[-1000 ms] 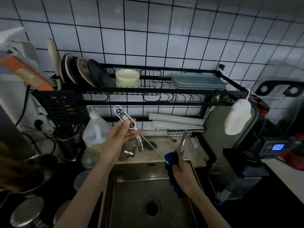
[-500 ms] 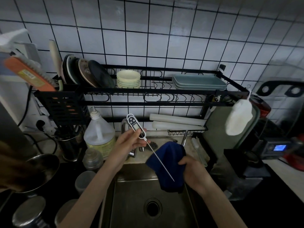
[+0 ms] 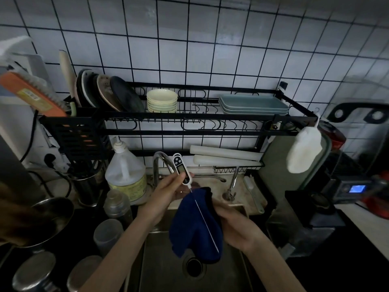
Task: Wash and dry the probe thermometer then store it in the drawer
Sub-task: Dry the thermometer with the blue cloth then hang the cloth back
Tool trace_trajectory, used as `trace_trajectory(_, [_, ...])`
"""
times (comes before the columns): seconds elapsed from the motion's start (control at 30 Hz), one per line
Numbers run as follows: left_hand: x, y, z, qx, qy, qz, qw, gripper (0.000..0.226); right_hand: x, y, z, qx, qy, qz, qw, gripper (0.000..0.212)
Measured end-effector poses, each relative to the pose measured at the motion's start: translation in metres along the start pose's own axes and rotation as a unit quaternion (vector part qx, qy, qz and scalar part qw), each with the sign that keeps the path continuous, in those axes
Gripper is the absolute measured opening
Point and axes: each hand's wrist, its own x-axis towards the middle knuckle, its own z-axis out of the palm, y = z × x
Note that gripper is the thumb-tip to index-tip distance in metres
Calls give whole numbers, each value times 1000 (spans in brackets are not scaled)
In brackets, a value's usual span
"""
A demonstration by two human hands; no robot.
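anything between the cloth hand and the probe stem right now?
Nothing visible. The right hand holds the blue cloth directly behind the probe thermometer, gripped by the left hand; its stem lies across the cloth.

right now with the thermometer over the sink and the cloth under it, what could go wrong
1. The left hand pinches only the thermometer head, so the long probe may swing or slip into the sink.
2. The probe tip sits near the right hand holding the blue cloth; a quick wipe might jab it.
3. The cloth hangs above the drain and could get wet again.
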Motion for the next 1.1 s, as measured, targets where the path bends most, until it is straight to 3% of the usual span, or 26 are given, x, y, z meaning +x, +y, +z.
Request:
trace_trajectory(0.13, [0,-1,7,4,-4,4,1000,34,4,6,3,-30,28,5,999,31])
trace_trajectory(0.23, [0,-2,12,12,4,12,1000,29,7,7,8,-149,75,-20,986,30])
trace_trajectory(0.33, [-2,-4,14,10,18,14,1000,25,6,11,15,-339,110,-80,931,27])
trace_trajectory(0.57, [-2,-8,14,9,31,15,999,21,17,29,18,-572,199,-159,779,26])
trace_trajectory(0.73, [-6,-7,14,4,30,31,999,31,19,24,12,-633,224,-189,716,37])
trace_trajectory(0.87, [-1,-5,14,9,49,33,998,18,28,16,8,-668,209,-195,687,40])
trace_trajectory(1.0, [3,1,8,0,63,41,997,31,39,-4,3,-686,169,-204,677,37])
trace_trajectory(1.1, [3,3,0,-19,73,43,996,25,44,-17,1,-709,134,-215,659,40])
